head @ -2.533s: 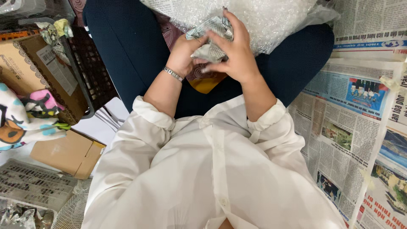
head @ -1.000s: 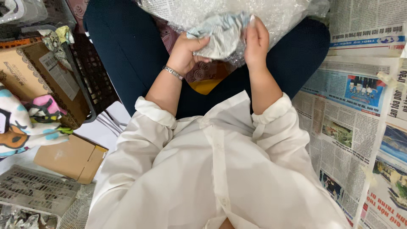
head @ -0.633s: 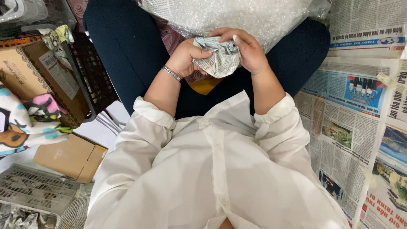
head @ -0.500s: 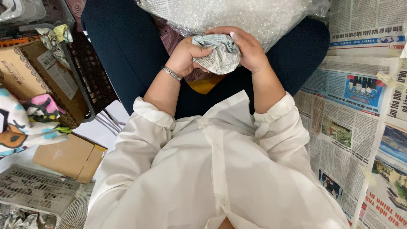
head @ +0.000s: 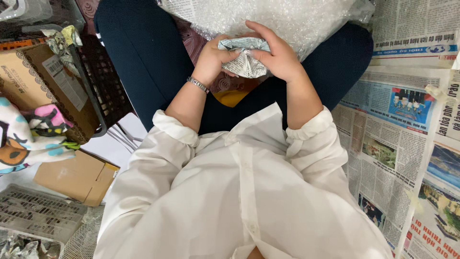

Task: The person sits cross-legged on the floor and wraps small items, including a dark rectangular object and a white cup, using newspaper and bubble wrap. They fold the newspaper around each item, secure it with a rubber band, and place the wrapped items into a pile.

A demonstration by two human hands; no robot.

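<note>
Left hand (head: 215,60) grips the newspaper-wrapped bundle (head: 245,60) from its 9 o'clock side, fingers curled narrow on the paper. The bundle sits over the lap at 12 o'clock, long axis running 9 to 3. Right hand (head: 278,55) clasps it from 3 o'clock, against the bubble wrap (head: 287,19).
</note>
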